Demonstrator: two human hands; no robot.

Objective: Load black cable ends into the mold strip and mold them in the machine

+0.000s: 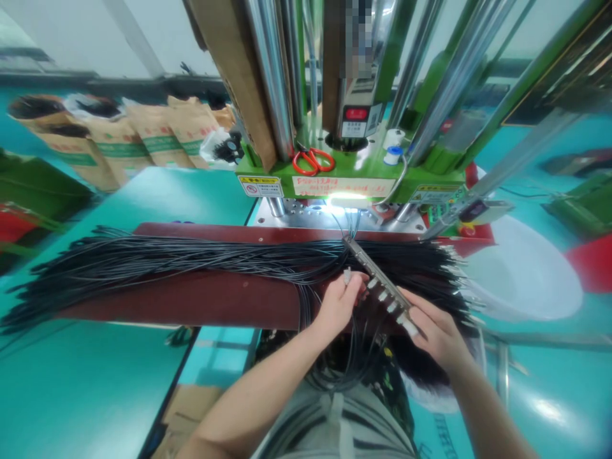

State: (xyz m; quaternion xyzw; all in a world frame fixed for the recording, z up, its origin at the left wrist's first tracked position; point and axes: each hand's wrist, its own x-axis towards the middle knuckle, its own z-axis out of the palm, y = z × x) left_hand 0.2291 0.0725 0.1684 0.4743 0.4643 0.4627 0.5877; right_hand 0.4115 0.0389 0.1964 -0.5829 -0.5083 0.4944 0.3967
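Observation:
My right hand [433, 328] grips the lower right end of a long metal bar fixture [375, 271], which is tilted across the cables. Several pale connectors stick out along the bar's near side. My left hand [340, 298] is closed in a pinch beside the bar, holding a cable connector [347, 275] whose light tip points up between thumb and fingers. Black cables [354, 344] hang from around the bar and my left hand down toward my lap. Behind the bar, a thick bundle of black cables [201, 255] lies across the brown-red board [191, 299].
A green press machine [306, 185] with metal columns stands ahead, its lit work plate [287, 217] just behind the board. Red-handled scissors [313, 162] lie on the machine. A white tub [530, 274] stands at right. Paper sacks [119, 140] line the back left.

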